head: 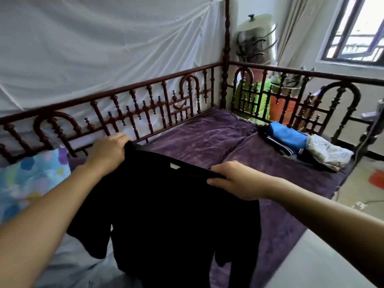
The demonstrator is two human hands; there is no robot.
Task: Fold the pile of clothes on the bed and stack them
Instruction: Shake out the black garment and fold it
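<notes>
The left hand (108,151) pinches one shoulder of a black shirt (176,221), with its fingers curled over the cloth. The right hand (234,180) pinches the other shoulder, thumb under the edge and fingers on top. The shirt hangs down in the air between both hands, above the purple blanket (207,138) on the bed. A small stack of folded clothes (301,146) sits at the far right side of the bed, near the dark wooden rail (145,107).
</notes>
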